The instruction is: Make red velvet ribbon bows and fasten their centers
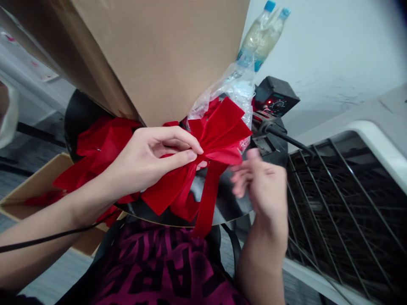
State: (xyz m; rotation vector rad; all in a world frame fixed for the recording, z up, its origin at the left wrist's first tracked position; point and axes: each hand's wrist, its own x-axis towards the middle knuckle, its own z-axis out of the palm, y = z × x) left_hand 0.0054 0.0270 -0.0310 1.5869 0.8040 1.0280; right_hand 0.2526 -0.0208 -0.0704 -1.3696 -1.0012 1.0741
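A red ribbon bow (pixel 219 131) with several loops and long tails is pinched at its centre by my left hand (pixel 159 156), thumb and fingers closed on it. One tail hangs down over the front edge of the round black table (pixel 235 207). To the right of the bow is my right hand (pixel 260 178), its fingers curled and smeared by motion. A small gap seems to lie between those fingers and the nearest loop; whether they hold anything I cannot make out. More red ribbon (pixel 104 140) lies in a heap left of my left hand.
A tall cardboard box (pixel 165 55) stands behind the bow. Clear plastic wrap (pixel 243 91) and two bottles (pixel 263 36) are at the back right, beside a black control box (pixel 276 97) with a red light. A wire-grilled heater or fan (pixel 337 203) stands right; an open carton (pixel 19 190) sits lower left.
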